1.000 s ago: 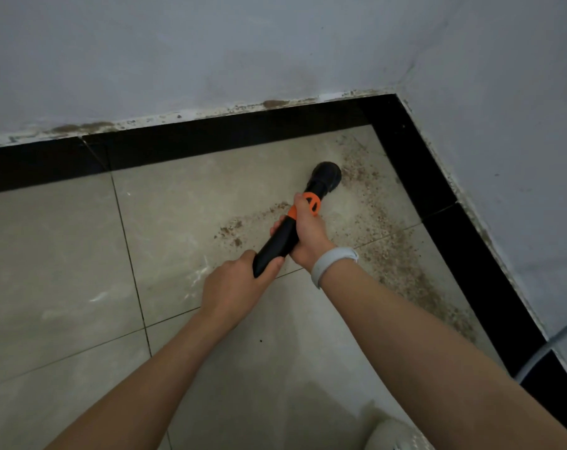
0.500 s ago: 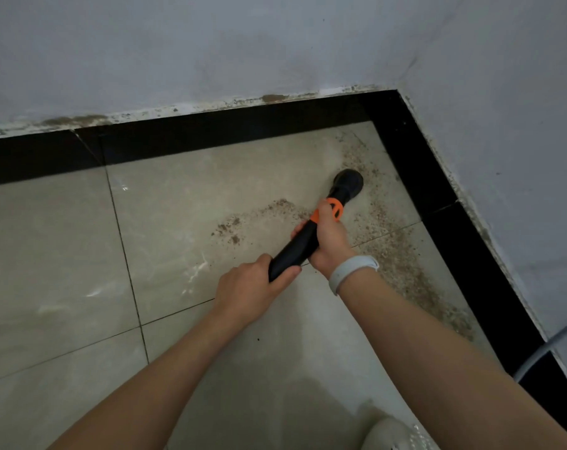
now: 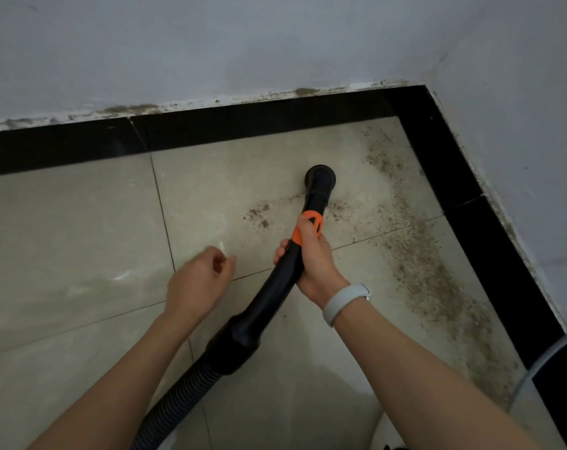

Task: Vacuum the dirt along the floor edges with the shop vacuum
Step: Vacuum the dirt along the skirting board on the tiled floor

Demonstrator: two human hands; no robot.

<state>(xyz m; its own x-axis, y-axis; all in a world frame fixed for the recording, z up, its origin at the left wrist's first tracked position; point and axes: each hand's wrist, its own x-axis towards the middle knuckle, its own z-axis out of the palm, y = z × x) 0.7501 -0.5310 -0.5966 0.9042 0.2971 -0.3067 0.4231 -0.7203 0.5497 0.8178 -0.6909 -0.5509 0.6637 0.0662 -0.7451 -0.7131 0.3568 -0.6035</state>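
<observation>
Dirt [image 3: 428, 274] along black border [image 3: 490, 222], beige tile floor [image 3: 64, 222], white corner walls [image 3: 275, 43]

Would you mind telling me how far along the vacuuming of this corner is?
Done: the tile left of the nozzle looks mostly clean. In hand: the right hand grips the wand; the left hand hangs free. Left: a small dirt patch and the long dirt band along the right black border.

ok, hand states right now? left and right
Left hand: off the wand, fingers loosely curled, holding nothing.
Right hand: grip closed around the vacuum wand.
</observation>
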